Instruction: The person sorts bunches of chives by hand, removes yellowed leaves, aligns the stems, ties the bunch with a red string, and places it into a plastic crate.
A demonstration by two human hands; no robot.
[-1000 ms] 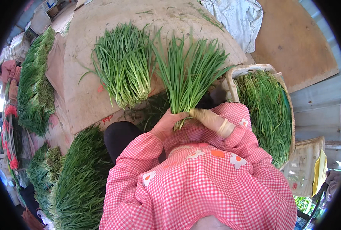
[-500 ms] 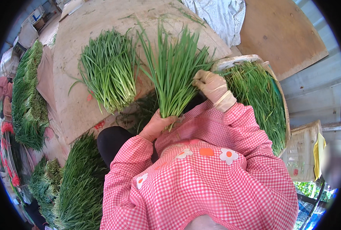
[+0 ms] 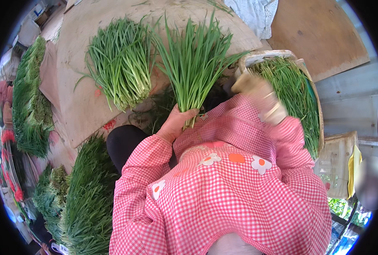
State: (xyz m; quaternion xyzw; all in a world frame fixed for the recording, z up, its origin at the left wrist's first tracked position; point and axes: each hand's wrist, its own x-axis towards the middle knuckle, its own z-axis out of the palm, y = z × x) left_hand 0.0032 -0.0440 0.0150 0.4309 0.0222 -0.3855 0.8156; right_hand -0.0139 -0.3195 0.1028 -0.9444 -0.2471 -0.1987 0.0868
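At the far left lies a long heap of greens (image 3: pixel 29 102), and nearer the person, a taller heap of long leaves (image 3: pixel 87 195). Next comes the desk (image 3: pixel 87 117), carrying a laid pile (image 3: pixel 121 63) of greens, its pale stem ends toward the person. Just right of that pile is the bunch of greens (image 3: pixel 193 68), leaves fanned upward and away. The bare left hand (image 3: pixel 176 122) is closed round its stems near their cut ends, thumb across the front. Farther right, apart from the bunch, is the gloved right hand (image 3: pixel 256 92), motion-blurred; how far open it is, or whether it holds anything, I cannot tell. Beside it stands a pale crate (image 3: pixel 272 54) filled with loose greens (image 3: pixel 297 95).
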